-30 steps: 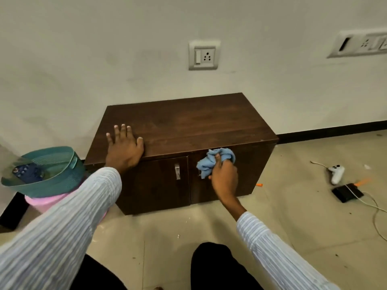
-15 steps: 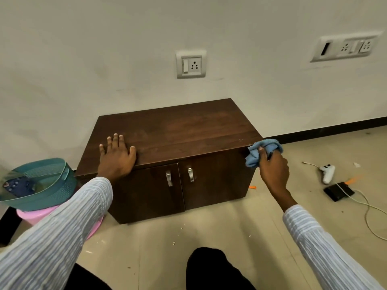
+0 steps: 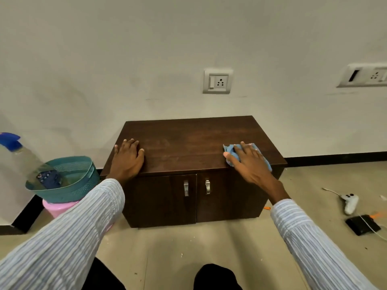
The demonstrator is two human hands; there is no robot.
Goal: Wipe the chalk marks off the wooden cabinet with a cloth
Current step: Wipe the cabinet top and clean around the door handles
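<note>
Beige wall behind, low wooden cabinet (image 3: 194, 143) on tile floor. Right hand (image 3: 247, 162) w/ blue cloth (image 3: 230, 151) moved off the front edge onto the top, fingers flat, pressing it near the right end. Left hand (image 3: 127, 158) still flat, bracing. Top's next; no chalk marks visible from here.

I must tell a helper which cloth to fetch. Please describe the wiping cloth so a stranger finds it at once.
Find the low dark brown wooden cabinet against the white wall. On the right front part of its top, the right hand presses flat on a small crumpled light blue cloth. It is the only blue fabric on the cabinet; the left hand covers nothing.
</note>
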